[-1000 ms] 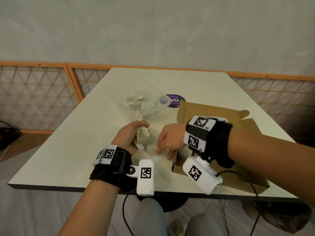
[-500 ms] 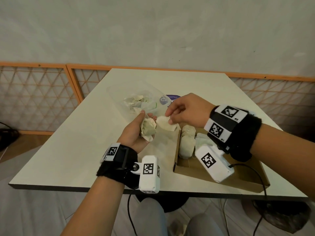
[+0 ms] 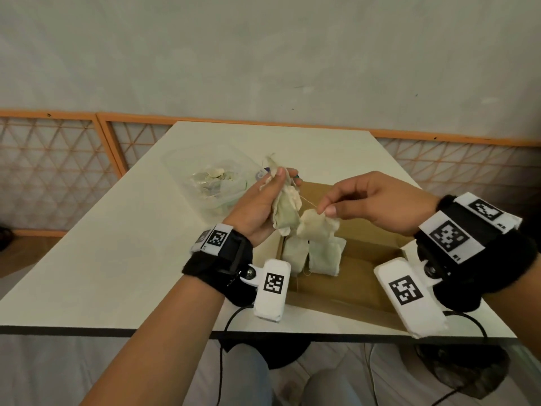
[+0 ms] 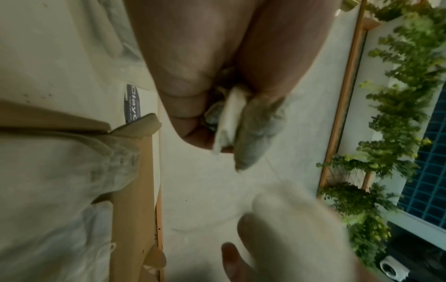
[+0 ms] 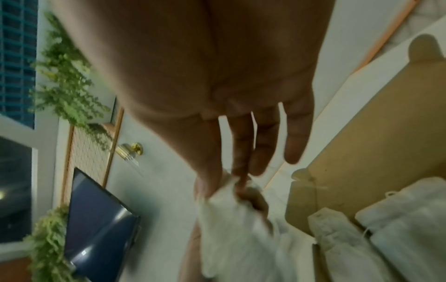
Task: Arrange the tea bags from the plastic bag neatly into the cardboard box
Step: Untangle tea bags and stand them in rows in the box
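My left hand (image 3: 265, 200) grips a small bunch of pale tea bags (image 3: 285, 209) above the box's left edge; in the left wrist view the bunch (image 4: 243, 131) sticks out between thumb and fingers. My right hand (image 3: 345, 205) pinches one tea bag (image 3: 317, 227) by its top, and a thin string runs from it to the bunch. That pinched bag (image 5: 231, 219) hangs below my fingertips in the right wrist view. The open cardboard box (image 3: 363, 276) holds two tea bags (image 3: 310, 253) standing side by side. Behind my left hand lies the clear plastic bag (image 3: 210, 183) with more tea bags.
The white table (image 3: 117, 259) has its front edge close to my wrists. A round purple sticker (image 3: 262, 174) lies on the table behind the box. An orange lattice railing (image 3: 58, 171) runs behind and left of the table.
Both hands have risen above the box. My right hand drew one tea bag away from the bunch in my left hand, to the right, with a string stretched between them.
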`<control>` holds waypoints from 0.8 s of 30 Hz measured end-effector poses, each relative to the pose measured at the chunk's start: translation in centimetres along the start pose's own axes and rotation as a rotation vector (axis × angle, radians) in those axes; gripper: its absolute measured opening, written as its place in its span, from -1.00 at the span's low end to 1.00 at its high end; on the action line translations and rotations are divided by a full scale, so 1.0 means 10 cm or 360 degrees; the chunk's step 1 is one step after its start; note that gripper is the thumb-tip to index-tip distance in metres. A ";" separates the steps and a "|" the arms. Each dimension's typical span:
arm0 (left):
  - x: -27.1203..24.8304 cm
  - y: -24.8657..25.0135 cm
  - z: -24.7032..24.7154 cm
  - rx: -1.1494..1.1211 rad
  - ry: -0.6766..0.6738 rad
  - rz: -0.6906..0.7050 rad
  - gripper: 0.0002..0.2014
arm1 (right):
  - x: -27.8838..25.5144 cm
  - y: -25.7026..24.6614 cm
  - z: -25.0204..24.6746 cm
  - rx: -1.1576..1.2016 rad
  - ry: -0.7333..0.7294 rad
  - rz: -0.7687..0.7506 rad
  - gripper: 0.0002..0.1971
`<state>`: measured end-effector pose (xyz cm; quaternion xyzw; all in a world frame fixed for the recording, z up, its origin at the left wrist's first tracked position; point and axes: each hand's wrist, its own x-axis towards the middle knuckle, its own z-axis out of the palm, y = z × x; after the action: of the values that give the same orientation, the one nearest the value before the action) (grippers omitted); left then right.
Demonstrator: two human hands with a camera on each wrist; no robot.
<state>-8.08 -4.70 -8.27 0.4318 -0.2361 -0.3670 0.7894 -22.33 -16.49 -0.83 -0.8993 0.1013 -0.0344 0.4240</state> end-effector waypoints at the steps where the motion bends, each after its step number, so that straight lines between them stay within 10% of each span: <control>1: 0.02 0.00 0.04 0.0029 -0.0006 0.0026 -0.76 | -0.01 -0.01 0.00 0.0023 -0.0064 -0.0011 -0.83; 11: 0.18 -0.12 0.26 0.0236 0.0046 0.0071 -0.68 | 0.16 0.25 0.15 0.0382 0.0264 0.0122 -0.88; 18: 0.28 -0.06 0.11 -0.0495 0.0419 -0.0016 -0.65 | 0.04 0.49 0.13 0.0298 0.0336 0.0230 -0.86; 24: 0.19 -0.10 0.12 0.0319 0.0106 -0.0121 -0.75 | -0.05 0.60 0.02 0.0519 0.0385 0.0148 -0.84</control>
<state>-8.14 -7.19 -8.40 0.5291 -0.2287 -0.3568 0.7351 -23.74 -19.90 -5.54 -0.8025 0.1860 -0.1383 0.5498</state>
